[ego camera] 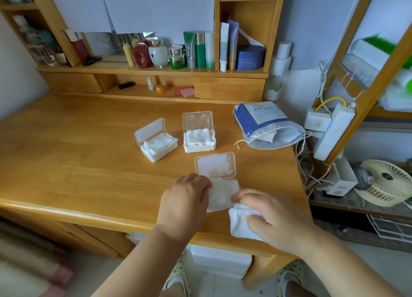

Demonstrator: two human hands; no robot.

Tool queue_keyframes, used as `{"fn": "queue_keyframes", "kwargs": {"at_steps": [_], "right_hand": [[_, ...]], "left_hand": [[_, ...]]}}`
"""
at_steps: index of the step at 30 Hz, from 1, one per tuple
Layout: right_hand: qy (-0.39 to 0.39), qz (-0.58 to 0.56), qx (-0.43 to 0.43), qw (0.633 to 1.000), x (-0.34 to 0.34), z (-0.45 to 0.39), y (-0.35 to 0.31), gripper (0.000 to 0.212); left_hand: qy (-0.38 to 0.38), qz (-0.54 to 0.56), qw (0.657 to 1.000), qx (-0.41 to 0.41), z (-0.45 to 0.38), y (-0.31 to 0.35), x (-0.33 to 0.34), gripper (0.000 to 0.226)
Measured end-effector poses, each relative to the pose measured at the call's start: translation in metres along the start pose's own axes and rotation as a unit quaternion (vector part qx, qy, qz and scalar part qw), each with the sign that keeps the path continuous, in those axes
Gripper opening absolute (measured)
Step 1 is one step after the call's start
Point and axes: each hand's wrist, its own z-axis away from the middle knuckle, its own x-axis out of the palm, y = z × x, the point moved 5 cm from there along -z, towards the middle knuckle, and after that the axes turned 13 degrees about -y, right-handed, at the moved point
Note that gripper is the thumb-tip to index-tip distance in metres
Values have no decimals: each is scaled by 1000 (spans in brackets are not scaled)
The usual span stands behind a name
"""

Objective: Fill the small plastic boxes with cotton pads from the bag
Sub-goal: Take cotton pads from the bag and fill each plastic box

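A single head-worn wide-angle view looks forward and steeply down from close above the wooden desk. The left hand and right hand sit low in frame; beyond their fingertips the view reaches the back shelf, with floor beneath the wrists.

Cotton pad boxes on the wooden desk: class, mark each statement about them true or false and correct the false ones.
1. Three small plastic boxes sit on the desk, all with lids open. True.
2. The far left box is empty. False: it holds white cotton pads piled to its rim.
3. The right hand holds a stack of cotton pads. True.
4. The drawstring bag lies left of the boxes. False: it lies to their right, near the desk's edge.
5. The left hand touches the nearest box. True.
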Motion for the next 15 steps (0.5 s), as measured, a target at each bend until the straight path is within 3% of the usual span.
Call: {"fn": "queue_keyframes", "kwargs": {"at_steps": [7,9,12,15], "right_hand": [[3,13,-12,1000,3,-1,-2,44],[1,10,-12,1000,3,0,-2,40],[1,7,-14,1000,3,0,-2,34],[-4,11,-10,1000,3,-1,-1,40]], "left_hand": [[-19,-39,998,-52,-7,-8,2,16],[0,-29,999,17,-6,-1,-5,13],[18,12,981,192,7,7,-7,8],[-34,-10,968,247,17,-2,3,11]]}}
